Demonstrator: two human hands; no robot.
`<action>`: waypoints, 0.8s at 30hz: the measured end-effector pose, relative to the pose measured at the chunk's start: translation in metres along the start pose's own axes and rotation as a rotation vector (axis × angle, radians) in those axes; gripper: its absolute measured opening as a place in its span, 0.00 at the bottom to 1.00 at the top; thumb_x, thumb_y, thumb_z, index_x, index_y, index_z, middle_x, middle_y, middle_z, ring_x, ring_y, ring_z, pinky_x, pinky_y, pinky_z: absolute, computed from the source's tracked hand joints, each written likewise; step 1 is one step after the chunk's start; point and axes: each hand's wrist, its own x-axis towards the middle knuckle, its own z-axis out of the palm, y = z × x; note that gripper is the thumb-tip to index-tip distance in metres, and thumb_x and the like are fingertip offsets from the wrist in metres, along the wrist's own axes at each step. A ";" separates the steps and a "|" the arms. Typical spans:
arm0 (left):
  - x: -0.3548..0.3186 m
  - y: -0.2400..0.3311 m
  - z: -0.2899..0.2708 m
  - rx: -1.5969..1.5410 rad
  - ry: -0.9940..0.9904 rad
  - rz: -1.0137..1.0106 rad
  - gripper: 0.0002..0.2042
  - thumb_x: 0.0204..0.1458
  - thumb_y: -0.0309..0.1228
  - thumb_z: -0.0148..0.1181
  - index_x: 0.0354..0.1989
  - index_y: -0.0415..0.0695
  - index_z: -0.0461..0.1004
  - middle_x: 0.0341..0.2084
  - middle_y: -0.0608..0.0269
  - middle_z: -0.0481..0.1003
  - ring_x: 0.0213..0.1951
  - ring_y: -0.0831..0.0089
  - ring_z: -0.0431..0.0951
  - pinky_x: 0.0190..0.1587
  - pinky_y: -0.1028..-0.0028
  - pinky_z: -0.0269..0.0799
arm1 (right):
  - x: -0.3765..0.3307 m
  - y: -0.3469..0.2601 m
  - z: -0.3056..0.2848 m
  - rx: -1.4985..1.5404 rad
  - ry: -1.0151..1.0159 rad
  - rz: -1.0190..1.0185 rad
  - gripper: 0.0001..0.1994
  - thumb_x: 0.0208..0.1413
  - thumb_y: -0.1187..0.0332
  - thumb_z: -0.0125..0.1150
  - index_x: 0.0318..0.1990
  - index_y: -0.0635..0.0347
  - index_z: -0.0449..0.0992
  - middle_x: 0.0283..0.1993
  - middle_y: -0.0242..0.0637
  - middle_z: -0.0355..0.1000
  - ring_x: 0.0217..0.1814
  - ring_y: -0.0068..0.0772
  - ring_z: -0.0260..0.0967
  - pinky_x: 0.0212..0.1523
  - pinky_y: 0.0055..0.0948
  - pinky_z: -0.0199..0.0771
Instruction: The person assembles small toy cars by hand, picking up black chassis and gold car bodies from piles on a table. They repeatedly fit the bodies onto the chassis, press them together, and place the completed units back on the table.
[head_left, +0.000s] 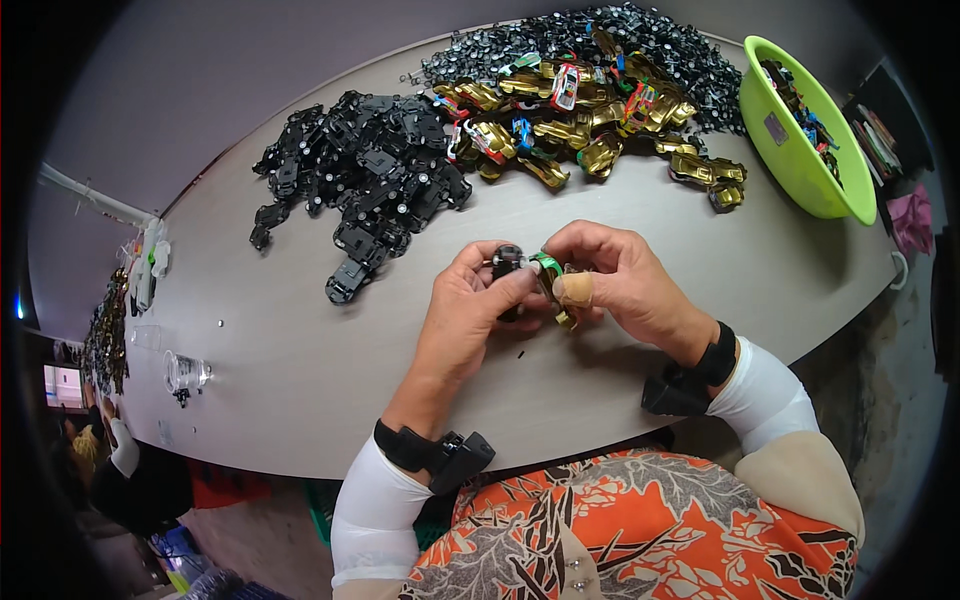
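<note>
Over the near middle of the table, my left hand (470, 292) pinches a black toy car chassis (507, 262) on its side. Close against it, my right hand (622, 280) grips a green and gold toy car body (549, 270) between thumb and fingers. A tan bandage (574, 289) wraps my right thumb. The two parts are side by side; whether they touch is hard to tell behind my fingers. Beyond my left hand lies a heap of black chassis (380, 165). Shiny gold car bodies (560, 130), some with coloured panels, are piled beyond my right hand.
Small dark wheel parts (690, 60) cover the table's far edge. A lime green basin (800, 190) with toy cars stands at the right. A clear cup (183, 372) sits at the left, near another person's sleeve (124, 448). A tiny black piece (520, 354) lies below my hands.
</note>
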 end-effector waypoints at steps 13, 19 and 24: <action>-0.006 0.008 0.001 -0.205 -0.201 -0.115 0.22 0.48 0.22 0.57 0.53 0.35 0.63 0.43 0.54 0.71 0.41 0.67 0.76 0.38 0.62 0.79 | 0.002 0.001 -0.006 0.322 -0.014 0.002 0.16 0.48 0.72 0.62 0.44 0.59 0.68 0.36 0.29 0.70 0.29 0.14 0.65 0.22 0.14 0.61; -0.004 0.012 -0.002 -0.341 -0.164 -0.001 0.22 0.45 0.21 0.60 0.50 0.38 0.63 0.43 0.54 0.70 0.47 0.60 0.73 0.42 0.58 0.78 | 0.001 0.001 -0.009 0.153 0.074 -0.159 0.17 0.48 0.75 0.59 0.47 0.60 0.66 0.40 0.31 0.68 0.34 0.15 0.65 0.23 0.16 0.63; -0.006 0.011 0.002 -0.358 -0.154 0.038 0.22 0.44 0.21 0.60 0.50 0.39 0.63 0.43 0.54 0.71 0.47 0.61 0.73 0.43 0.57 0.77 | -0.006 -0.005 0.002 -0.010 0.128 -0.303 0.15 0.48 0.77 0.57 0.45 0.62 0.65 0.39 0.29 0.66 0.38 0.13 0.62 0.30 0.16 0.67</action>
